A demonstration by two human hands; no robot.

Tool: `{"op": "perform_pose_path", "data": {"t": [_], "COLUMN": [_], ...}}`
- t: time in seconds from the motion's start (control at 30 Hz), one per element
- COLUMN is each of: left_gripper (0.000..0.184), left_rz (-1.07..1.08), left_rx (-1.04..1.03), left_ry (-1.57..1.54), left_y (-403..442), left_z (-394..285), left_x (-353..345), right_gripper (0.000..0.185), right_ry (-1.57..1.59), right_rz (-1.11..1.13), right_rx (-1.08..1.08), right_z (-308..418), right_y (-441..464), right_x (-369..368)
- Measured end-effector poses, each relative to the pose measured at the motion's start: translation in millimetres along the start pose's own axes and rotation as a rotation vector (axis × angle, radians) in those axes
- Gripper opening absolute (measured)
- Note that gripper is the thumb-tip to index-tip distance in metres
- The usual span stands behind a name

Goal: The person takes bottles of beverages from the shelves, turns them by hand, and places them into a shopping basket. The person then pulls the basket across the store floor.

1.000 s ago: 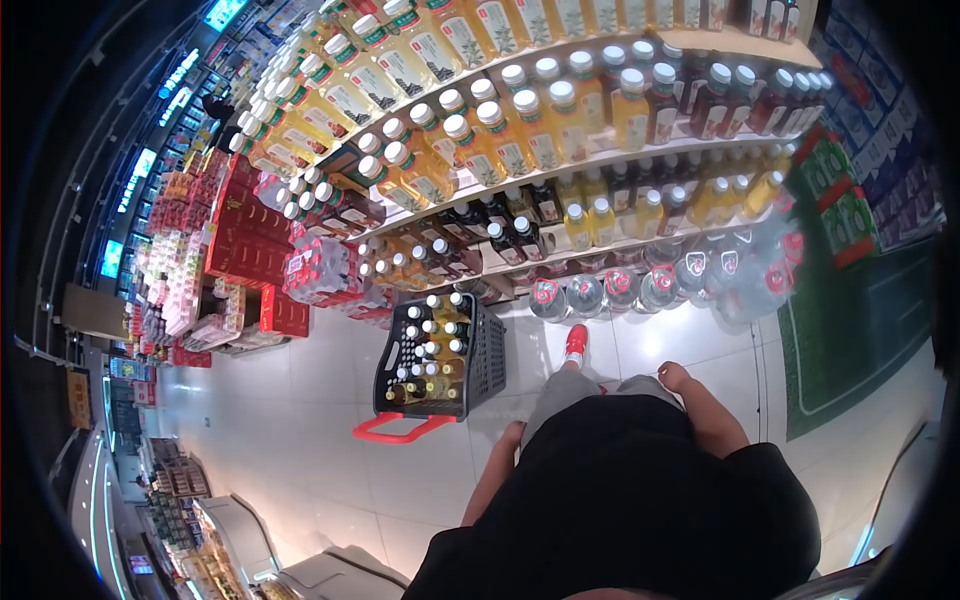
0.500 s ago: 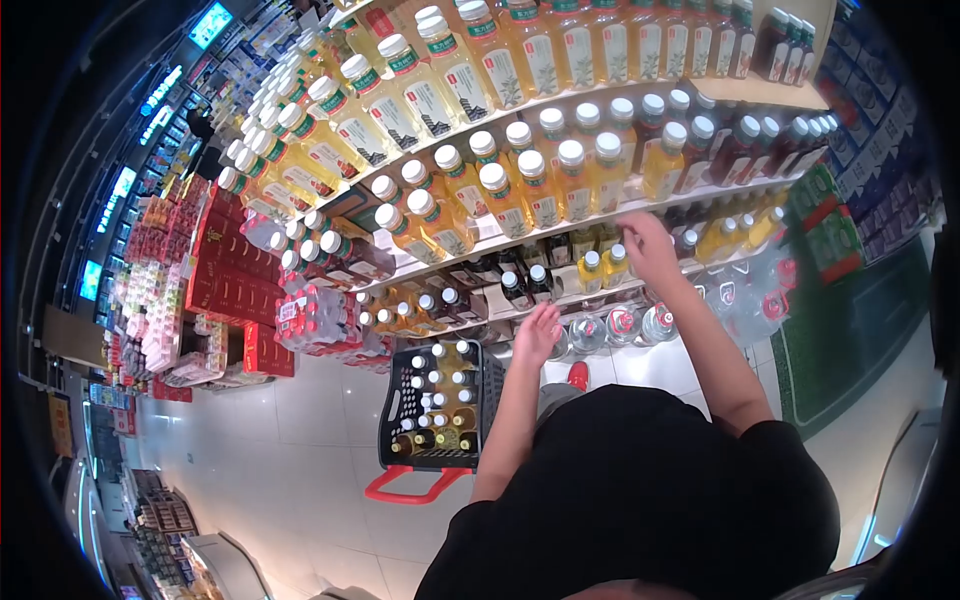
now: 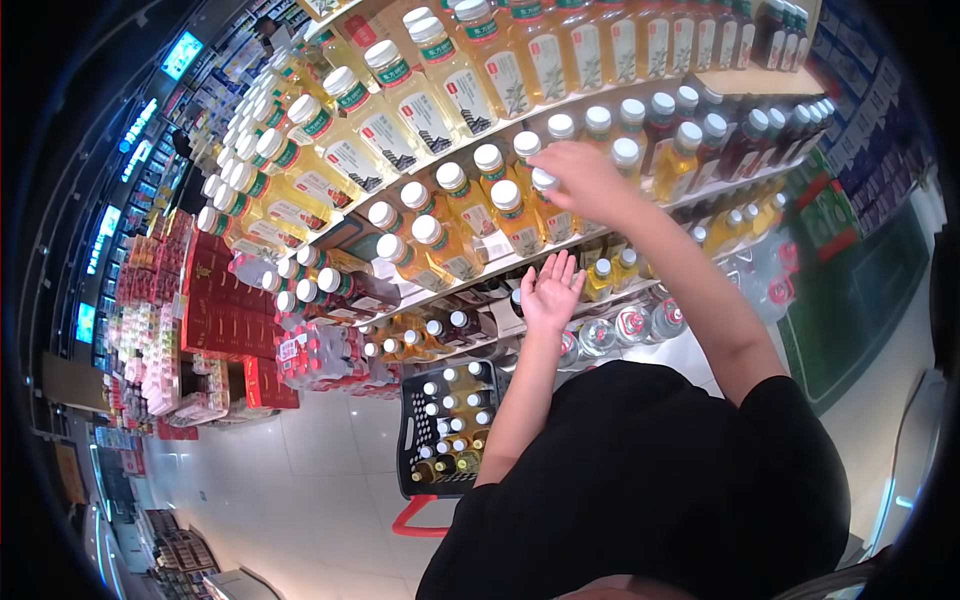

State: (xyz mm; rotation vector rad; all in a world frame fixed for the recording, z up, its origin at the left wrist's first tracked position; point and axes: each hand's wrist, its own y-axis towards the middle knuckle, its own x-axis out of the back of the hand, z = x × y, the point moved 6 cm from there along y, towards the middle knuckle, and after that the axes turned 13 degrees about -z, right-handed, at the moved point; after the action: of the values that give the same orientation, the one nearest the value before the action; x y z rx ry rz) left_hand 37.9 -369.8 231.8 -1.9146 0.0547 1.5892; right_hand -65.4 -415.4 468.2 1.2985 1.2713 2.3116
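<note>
My right hand (image 3: 588, 180) reaches to the middle shelf (image 3: 480, 270), its fingers round the white cap of an amber drink bottle (image 3: 553, 218). Below and left of it is my left hand (image 3: 553, 292), palm up with fingers spread and nothing in it, in front of the lower shelf. Rows of white-capped bottles (image 3: 465, 210) stand beside the gripped one. Larger pale-yellow bottles (image 3: 425, 105) line the shelf above. Small dark and yellow bottles (image 3: 598, 280) stand on the lower shelf.
A dark basket (image 3: 408, 440) with a red handle (image 3: 402, 518) holds several bottles on the floor at my left. Wrapped packs (image 3: 318, 355) and red boxes (image 3: 225, 300) stand left of the shelves. Large water bottles (image 3: 632, 325) sit under them.
Both hands have risen from my sides to the shelves. My right hand has since moved up and left onto a bottle cap. My left hand has turned palm up.
</note>
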Motion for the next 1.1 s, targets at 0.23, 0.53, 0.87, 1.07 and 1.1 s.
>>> {"op": "perform_pose_path", "data": {"t": [0.23, 0.53, 0.87, 1.07, 1.1], "left_gripper": [0.06, 0.058, 0.057, 0.05, 0.047], "left_rz": [-0.015, -0.028, 0.043, 0.269, 0.39], "left_rx": [0.015, 0.017, 0.116, 0.231, 0.28], "left_ry": [-0.007, -0.02, 0.052, 0.091, 0.09], "left_y": [9, 15, -7, -44, -51], "left_z": [-7, -14, 4, 26, 33], "left_x": [-5, 0, -23, -59, -62], "right_gripper": [0.046, 0.044, 0.044, 0.037, 0.035], "right_ry": [-0.078, -0.075, 0.064, 0.217, 0.326], "right_rz": [0.158, 0.105, -0.008, -0.085, -0.11], "right_rx": [-0.053, -0.014, -0.108, -0.281, -0.347], "right_z": [-8, -7, 19, 19, 17], "right_y": [2, -10, 9, 16, 17], "right_x": [-22, -24, 39, 85, 91]}}
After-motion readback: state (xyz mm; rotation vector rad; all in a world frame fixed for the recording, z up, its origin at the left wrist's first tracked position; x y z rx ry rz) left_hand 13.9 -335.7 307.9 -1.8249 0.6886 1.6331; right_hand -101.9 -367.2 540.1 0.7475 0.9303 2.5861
